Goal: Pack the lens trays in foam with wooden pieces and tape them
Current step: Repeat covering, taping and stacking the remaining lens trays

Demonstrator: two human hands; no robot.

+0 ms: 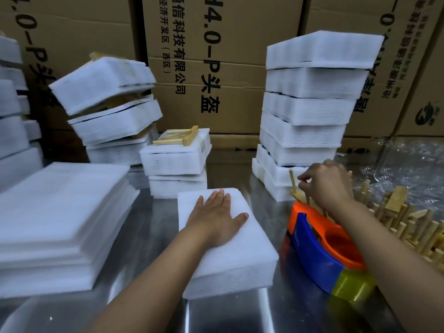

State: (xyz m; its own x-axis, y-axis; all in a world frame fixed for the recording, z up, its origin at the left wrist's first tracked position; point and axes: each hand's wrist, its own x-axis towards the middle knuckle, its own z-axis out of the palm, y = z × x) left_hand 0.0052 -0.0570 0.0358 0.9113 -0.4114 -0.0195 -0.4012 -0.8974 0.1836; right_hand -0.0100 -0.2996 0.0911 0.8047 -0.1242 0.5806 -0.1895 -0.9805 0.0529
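Observation:
A white foam-wrapped bundle (240, 255) lies on the steel table in front of me. My left hand (216, 217) rests flat on its top, fingers straight. To the right, my right hand (329, 186) pinches thin wooden pieces (293, 182) just above the orange and blue tape dispenser (319, 246), whose yellowish tape roll (353, 286) sits at its near end. A heap of loose wooden pieces (403, 217) lies at the far right. The lens trays themselves are hidden inside the foam.
A pile of flat foam sheets (60, 219) is at the left. Wrapped foam bundles stand in stacks: a tall one (310, 104) at the back right, a leaning one (113, 102) at the back left, a short one (175, 159) with wooden pieces taped on top. Cardboard boxes (216, 56) wall the back.

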